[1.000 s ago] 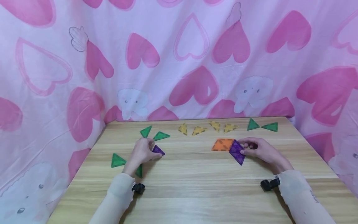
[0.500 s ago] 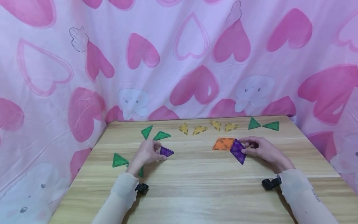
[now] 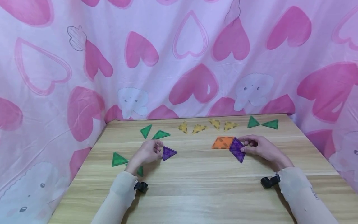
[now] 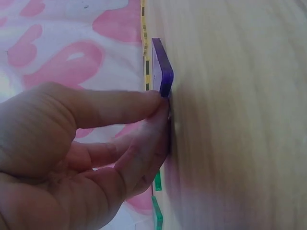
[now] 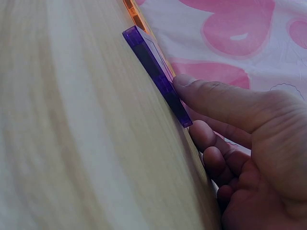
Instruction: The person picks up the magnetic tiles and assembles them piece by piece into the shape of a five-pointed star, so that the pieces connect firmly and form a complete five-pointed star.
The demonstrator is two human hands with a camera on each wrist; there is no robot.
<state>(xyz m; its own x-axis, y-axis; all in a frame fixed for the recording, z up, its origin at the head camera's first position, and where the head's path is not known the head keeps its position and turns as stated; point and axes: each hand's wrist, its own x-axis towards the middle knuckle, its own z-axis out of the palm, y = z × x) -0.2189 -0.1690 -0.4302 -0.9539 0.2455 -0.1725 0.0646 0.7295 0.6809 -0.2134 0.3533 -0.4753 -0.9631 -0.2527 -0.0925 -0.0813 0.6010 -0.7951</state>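
On the wooden table, a translucent purple triangle tile [image 3: 169,153] lies just right of my left hand [image 3: 148,151], pointing rightward. In the left wrist view the thumb and a fingertip pinch the near end of that purple tile [image 4: 163,69]. My right hand [image 3: 261,151] holds the right edge of a purple diamond-like piece [image 3: 236,152], apparently two triangle tiles side by side. Its thumb lies on the top face, and the other fingers curl beside the edge. Against the purple piece's upper left side sits an orange tile shape [image 3: 222,142].
Several yellow triangle tiles [image 3: 199,128] lie along the back. Green triangle tiles lie at the back right [image 3: 253,122], the back left [image 3: 161,134] and near the left forearm [image 3: 119,159]. A pink heart-patterned cloth [image 3: 193,84] hangs behind the table [image 3: 195,193].
My left hand has moved right with the purple triangle, which has turned and now shows more fully beyond the fingers. My right hand keeps nearly the same place on its purple piece.
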